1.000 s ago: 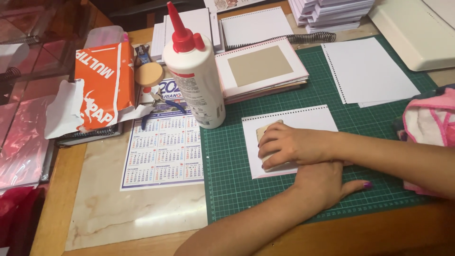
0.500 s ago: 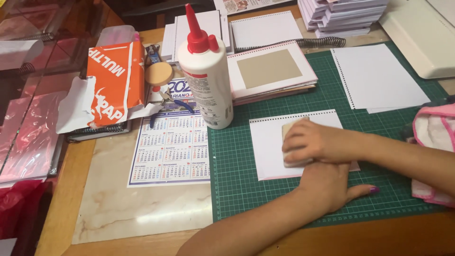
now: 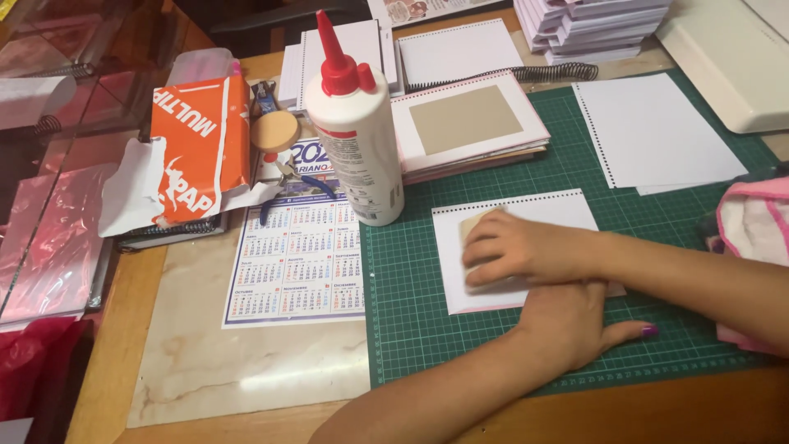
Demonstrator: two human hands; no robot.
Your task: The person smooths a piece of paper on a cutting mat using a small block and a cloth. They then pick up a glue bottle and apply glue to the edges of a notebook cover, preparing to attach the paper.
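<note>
White punched sheet (image 3: pixel 526 215): rectangular, a row of small binding holes along its top edge, a thin pink margin seen at its lower edge; laid flat on the green cutting mat (image 3: pixel 411 329), just right of the glue bottle (image 3: pixel 355 123). A tan card piece (image 3: pixel 475 224) is seen on its left part, largely covered.

Right hand (image 3: pixel 526 251): laid palm-down over the tan card, fingers together and flat, pressed on it.

Left hand (image 3: pixel 575 316): placed flat at the sheet's lower edge, fingers hidden beneath the right hand, thumb spread toward the right.

Glue bottle: white, red pointed cap, upright at the mat's left edge.

Calendar sheet (image 3: pixel 296 263): laid flat left of the mat.

Orange paper wrapper (image 3: pixel 193 148): torn open, beside the calendar.
</note>
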